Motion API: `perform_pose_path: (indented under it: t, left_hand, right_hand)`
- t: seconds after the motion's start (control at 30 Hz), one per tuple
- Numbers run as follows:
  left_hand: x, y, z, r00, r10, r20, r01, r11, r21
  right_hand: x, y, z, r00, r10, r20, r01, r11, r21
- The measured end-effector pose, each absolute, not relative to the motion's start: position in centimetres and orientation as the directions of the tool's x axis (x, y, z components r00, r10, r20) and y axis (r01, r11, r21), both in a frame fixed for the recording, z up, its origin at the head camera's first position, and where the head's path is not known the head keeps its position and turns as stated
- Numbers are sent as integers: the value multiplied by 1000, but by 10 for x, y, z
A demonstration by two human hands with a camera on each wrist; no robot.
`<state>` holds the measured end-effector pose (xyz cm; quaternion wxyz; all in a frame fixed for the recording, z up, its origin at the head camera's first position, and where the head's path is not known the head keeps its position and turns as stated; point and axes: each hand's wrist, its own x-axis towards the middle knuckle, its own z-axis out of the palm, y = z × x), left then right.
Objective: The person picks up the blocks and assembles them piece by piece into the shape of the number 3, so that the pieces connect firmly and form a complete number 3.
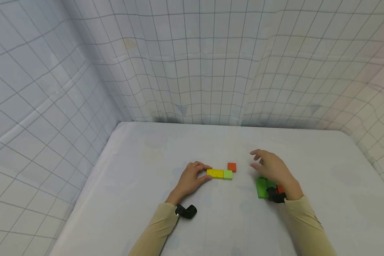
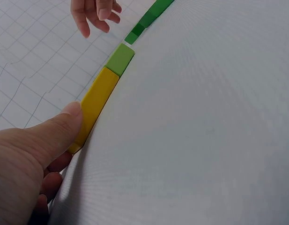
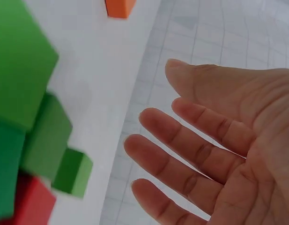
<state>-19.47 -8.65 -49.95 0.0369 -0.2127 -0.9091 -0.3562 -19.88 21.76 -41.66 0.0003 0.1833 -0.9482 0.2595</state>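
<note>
My left hand [image 1: 189, 180] holds the left end of a yellow block [image 1: 217, 174] between thumb and fingers. A light green block [image 1: 228, 175] lies end to end with the yellow one, the two touching in the left wrist view. Just behind the light green block sits a small orange block [image 1: 232, 167]. Over to the right, my right hand [image 1: 274, 170] hovers with relaxed fingers and nothing in them. Beneath and beside it is a group of green blocks [image 1: 261, 189] with a red block [image 1: 280, 189], partly hidden by the wrist and its camera.
A white cloth covers the table [image 1: 140, 149]. Grid-patterned white curtains [image 1: 195, 64] hang behind it and along both sides. In the right wrist view, a small green block [image 3: 74, 173] stands at the edge of the group.
</note>
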Motion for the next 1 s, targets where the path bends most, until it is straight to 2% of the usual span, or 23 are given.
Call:
perform_pose_path:
  t: [0.23,0.53,1.0]
  left_hand:
    - [-195,-87,-501,-905,363,220,416,658,627]
    - [-195,-87,-500,-905,367,217,417,653,632]
    - [-194,-88,-498,-906,367,211,414,660,627]
  right_hand:
    - [-191,243,-412,-951,-300,80,-303,836,-457]
    - [-189,257,-422,-938,-338,-81,-260,835,-485]
    - [-197,258,-430,-932,-355,-74,-276,827,-490]
